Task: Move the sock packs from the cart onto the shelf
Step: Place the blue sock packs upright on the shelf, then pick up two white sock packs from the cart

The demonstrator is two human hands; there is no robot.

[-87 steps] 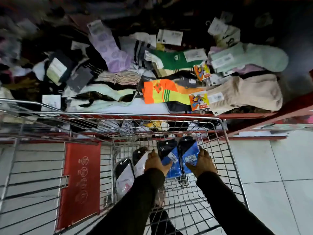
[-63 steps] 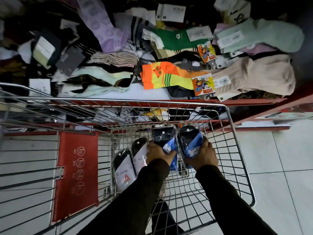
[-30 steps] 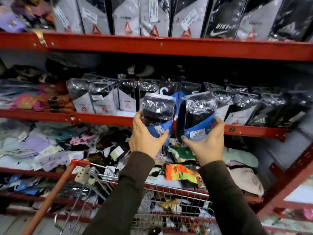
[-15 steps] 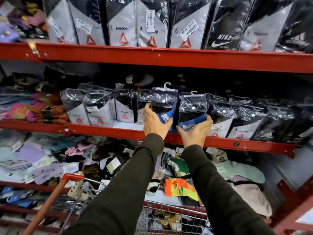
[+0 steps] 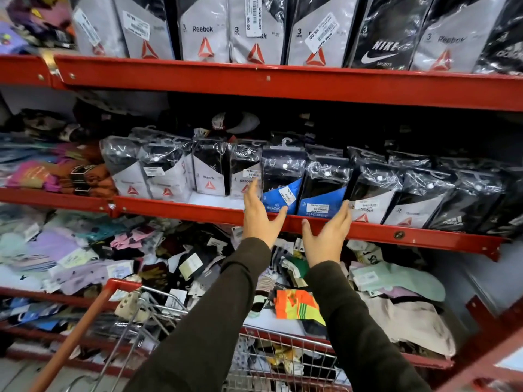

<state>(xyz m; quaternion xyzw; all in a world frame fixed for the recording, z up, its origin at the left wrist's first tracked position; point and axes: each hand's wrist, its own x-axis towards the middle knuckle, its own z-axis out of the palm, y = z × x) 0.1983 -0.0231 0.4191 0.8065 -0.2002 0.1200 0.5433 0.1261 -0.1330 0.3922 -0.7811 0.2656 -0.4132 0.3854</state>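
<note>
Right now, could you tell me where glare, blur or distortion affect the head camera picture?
Head view: glare speckles the plastic on the blue sock packs; both hands look slightly motion-blurred; the wide lens bows the red shelf edge; deep shelf recesses are dark.

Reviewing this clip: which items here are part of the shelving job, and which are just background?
Job: two blue-bottomed sock packs, middle shelf, cart, left hand, right hand.
Background: Reebok packs, Nike pack, loose socks.
</note>
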